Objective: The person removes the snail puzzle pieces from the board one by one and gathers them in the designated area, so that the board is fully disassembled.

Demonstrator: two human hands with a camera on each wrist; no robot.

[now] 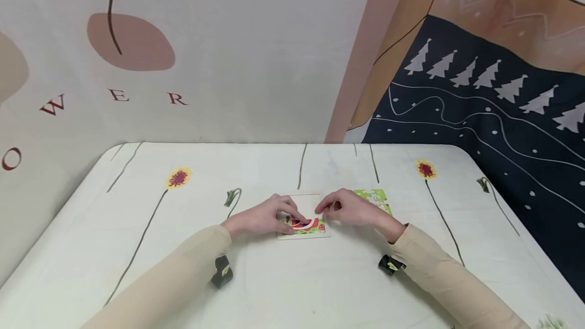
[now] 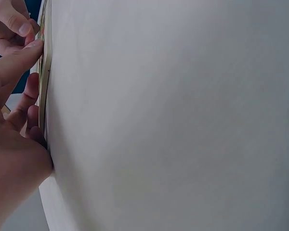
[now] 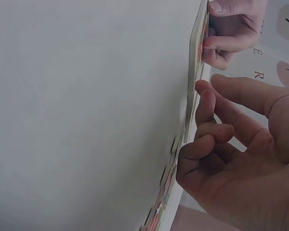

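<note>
A shallow puzzle tray [image 1: 303, 237] lies in the middle of the table. Colourful puzzle pieces [image 1: 315, 226], red, white and green, fill its near part; the far part shows bare board. My left hand [image 1: 267, 216] rests on the tray's left side, index finger reaching over the pieces and thumb at the lower left. At the tray's right edge is my right hand [image 1: 349, 208], its index fingertip and thumb near the board with nothing visible between them. In the right wrist view its other fingers [image 3: 197, 149] are bent.
More green puzzle pieces [image 1: 374, 197] lie just right of the tray, partly behind the right hand. A white cloth [image 1: 183, 273] with printed flowers covers the table. Dark wrist cameras [image 1: 222, 271] hang below both sleeves. Printed curtains [image 1: 256, 65] stand behind.
</note>
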